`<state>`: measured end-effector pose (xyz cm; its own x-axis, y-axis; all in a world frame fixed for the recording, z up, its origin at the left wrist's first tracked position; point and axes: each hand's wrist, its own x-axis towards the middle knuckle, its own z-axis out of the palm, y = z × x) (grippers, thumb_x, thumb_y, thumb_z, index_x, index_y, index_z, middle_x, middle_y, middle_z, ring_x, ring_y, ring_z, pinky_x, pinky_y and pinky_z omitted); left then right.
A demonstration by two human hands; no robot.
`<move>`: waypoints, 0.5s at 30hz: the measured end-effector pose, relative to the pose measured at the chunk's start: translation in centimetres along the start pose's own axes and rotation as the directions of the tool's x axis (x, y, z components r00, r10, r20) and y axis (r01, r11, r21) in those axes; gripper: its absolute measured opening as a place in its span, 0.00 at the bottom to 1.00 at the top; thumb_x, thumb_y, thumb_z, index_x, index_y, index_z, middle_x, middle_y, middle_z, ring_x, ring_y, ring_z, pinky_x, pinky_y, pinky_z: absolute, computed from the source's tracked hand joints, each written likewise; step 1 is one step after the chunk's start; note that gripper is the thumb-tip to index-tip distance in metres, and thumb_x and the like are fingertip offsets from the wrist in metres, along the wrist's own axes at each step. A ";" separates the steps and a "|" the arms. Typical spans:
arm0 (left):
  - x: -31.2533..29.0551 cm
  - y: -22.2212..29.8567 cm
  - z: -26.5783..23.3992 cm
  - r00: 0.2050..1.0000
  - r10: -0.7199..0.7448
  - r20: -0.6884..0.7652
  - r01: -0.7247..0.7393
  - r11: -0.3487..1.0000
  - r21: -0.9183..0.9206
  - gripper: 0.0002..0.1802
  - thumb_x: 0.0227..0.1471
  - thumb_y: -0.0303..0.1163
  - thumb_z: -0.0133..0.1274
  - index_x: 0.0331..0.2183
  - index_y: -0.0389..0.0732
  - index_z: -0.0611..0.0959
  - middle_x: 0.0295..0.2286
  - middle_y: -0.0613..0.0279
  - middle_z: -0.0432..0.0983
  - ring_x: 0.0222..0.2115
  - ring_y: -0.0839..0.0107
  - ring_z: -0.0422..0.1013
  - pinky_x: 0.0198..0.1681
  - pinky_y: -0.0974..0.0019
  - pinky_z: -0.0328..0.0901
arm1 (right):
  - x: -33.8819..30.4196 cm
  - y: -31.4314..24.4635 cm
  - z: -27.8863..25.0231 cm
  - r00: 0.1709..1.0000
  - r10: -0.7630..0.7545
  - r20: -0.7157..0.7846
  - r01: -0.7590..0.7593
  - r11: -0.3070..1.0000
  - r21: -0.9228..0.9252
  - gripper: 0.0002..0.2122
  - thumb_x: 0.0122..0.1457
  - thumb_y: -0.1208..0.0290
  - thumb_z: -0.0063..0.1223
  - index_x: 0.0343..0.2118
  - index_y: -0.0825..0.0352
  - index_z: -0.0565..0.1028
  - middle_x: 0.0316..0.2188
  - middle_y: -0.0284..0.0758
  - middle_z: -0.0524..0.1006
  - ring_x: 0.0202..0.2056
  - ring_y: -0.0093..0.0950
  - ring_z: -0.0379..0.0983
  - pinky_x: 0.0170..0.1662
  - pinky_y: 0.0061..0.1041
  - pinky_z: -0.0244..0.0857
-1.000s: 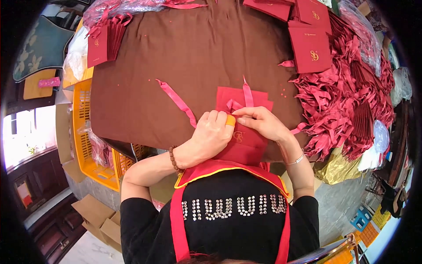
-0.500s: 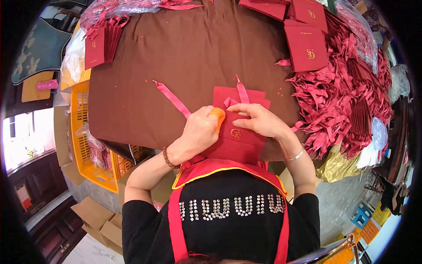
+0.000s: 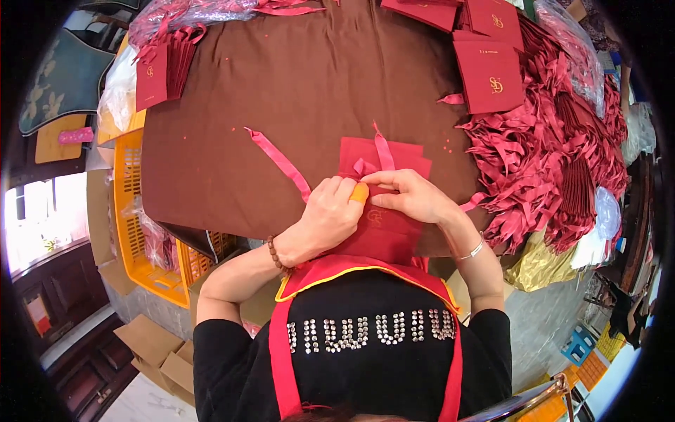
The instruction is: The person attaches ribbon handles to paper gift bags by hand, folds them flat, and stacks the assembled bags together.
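At the table's near edge lies a flat dark red paper bag (image 3: pixel 387 243) with a gold emblem, on top of other red pieces (image 3: pixel 415 153). My left hand (image 3: pixel 325 219) is closed near its upper part, with an orange finger cot (image 3: pixel 359 192) on one finger. A pink-red ribbon (image 3: pixel 281 165) runs out of that hand toward the upper left. My right hand (image 3: pixel 413 197) pinches at the same spot, thumb and forefinger nearly touching the left fingers. Beside its fingertips a ribbon loop (image 3: pixel 363 167) and a ribbon end (image 3: pixel 383 152) stick up. The pinched part is mostly hidden.
A brown cloth (image 3: pixel 232 91) covers the table. On the right are stacked red bags (image 3: pixel 490 74) and a big heap of ribboned ones (image 3: pixel 534 169). A smaller bundle (image 3: pixel 165 74) stands at the far left. An orange crate (image 3: pixel 130 225) is beside the table, cardboard boxes (image 3: pixel 151 344) below.
My left hand has shifted slightly right and its orange-covered finger has moved closer to the right fingertips. The left ribbon has been drawn a little toward the hands. My right hand has barely moved.
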<state>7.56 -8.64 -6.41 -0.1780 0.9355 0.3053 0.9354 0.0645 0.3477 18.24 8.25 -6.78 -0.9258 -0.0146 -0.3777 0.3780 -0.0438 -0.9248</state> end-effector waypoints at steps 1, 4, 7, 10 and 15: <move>0.0 0.0 -0.1 1.000 0.002 0.003 -0.002 1.000 -0.001 0.15 0.31 0.21 0.52 0.30 0.34 0.77 0.27 0.55 0.69 0.29 0.59 0.68 0.32 0.61 0.65 | -0.2 -0.4 0.1 1.000 0.000 -0.023 -0.002 0.998 -0.068 0.17 0.54 0.79 0.50 0.49 0.71 0.69 0.39 0.34 0.74 0.44 0.20 0.67 0.49 0.20 0.61; 0.5 0.1 -0.6 0.997 -0.069 -0.031 0.065 0.992 -0.107 0.10 0.41 0.23 0.55 0.32 0.36 0.79 0.29 0.57 0.72 0.29 0.58 0.69 0.32 0.62 0.64 | -0.2 0.1 0.2 0.997 -0.029 -0.078 0.020 0.993 -0.118 0.16 0.54 0.78 0.51 0.47 0.70 0.70 0.40 0.36 0.75 0.44 0.20 0.67 0.49 0.22 0.61; 0.3 -1.1 -1.2 0.988 -0.141 0.055 0.150 0.962 -0.229 0.08 0.43 0.25 0.56 0.31 0.38 0.80 0.27 0.59 0.74 0.28 0.59 0.69 0.33 0.61 0.64 | -0.5 -0.7 0.0 0.994 -0.019 -0.108 0.009 0.996 -0.088 0.12 0.54 0.77 0.52 0.42 0.69 0.70 0.38 0.33 0.75 0.40 0.20 0.68 0.46 0.23 0.62; 0.8 -0.9 -1.5 0.966 -0.243 0.085 0.257 0.928 -0.270 0.07 0.42 0.25 0.57 0.29 0.39 0.80 0.25 0.59 0.74 0.28 0.60 0.70 0.33 0.61 0.64 | -0.6 -1.1 0.3 0.994 -0.004 -0.113 -0.009 0.994 -0.111 0.09 0.53 0.77 0.53 0.37 0.69 0.68 0.34 0.32 0.76 0.35 0.20 0.67 0.42 0.23 0.62; 0.9 -1.3 -2.1 0.988 -0.140 0.066 0.148 0.980 -0.136 0.05 0.42 0.23 0.56 0.28 0.39 0.80 0.27 0.59 0.73 0.27 0.61 0.71 0.34 0.63 0.64 | -1.0 -1.8 0.8 0.992 -0.051 -0.119 0.018 0.964 -0.264 0.10 0.52 0.75 0.55 0.36 0.69 0.68 0.27 0.37 0.76 0.32 0.24 0.72 0.40 0.24 0.63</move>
<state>5.59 -8.58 -4.71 -0.2870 0.9380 0.1946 0.8486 0.1547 0.5060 18.47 7.56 -4.69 -0.9370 0.1064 -0.3328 0.3486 0.2215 -0.9107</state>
